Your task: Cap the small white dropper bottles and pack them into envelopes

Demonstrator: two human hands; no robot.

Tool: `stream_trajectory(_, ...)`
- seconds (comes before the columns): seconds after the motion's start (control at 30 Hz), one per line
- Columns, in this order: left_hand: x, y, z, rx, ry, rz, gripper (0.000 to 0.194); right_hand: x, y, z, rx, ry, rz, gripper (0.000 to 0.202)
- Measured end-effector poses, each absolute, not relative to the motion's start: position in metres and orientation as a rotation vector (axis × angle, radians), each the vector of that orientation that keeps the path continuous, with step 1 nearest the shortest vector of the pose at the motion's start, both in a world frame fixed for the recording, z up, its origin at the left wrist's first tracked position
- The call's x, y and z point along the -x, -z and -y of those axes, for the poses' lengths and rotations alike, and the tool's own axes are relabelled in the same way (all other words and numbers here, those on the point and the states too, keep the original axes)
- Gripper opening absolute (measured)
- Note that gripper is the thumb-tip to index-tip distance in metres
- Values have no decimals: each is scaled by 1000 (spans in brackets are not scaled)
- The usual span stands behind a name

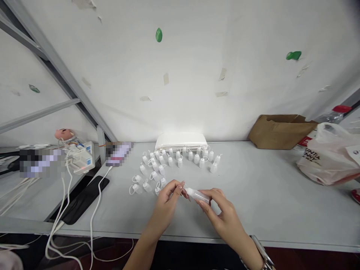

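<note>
A small translucent bottle with a white top (199, 196) is held slightly tilted above the grey table (267, 187). My right hand (221, 212) pinches its base end between thumb and fingers. At its tip, my left hand (168, 198) has thumb and forefinger pinched together; the fingertips hide what they grip at the nozzle. Beyond my hands stand several similar small white bottles (180, 162), many with looped cap straps. More of them (146, 186) are left of my left hand, some tilted or lying down.
A white stack (180, 140) rests against the wall. On the right are a brown paper bag (277, 135) and a plastic bag (327, 161). A black power bank (86, 200), white cables and a power strip (81, 159) lie left.
</note>
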State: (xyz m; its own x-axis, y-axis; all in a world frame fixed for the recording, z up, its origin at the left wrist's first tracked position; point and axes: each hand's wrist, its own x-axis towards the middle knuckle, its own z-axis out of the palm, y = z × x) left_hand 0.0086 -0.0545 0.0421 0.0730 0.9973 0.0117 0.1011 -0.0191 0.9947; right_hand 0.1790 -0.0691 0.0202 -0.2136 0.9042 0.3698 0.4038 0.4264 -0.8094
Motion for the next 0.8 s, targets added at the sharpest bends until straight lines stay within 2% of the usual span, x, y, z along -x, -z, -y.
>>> stream_trajectory(0.2,-12,-42,54,-1243,-1178,-1257,41,-177,-20,66,1264,-876,1735,25)
stream_trajectory(0.33,-12,-43,53,-1252,-1179,-1246,41,-178,-21,67,1278,-867,1746,29)
stream_trajectory(0.63,-15,-37,58,-1492,-1006,-1382,35,-179,-14,56,1156,-619,2088,18)
stream_trajectory(0.8,-10,-37,62,-1565,-936,-1500,36,-172,-9,14,1434,-654,2098,9)
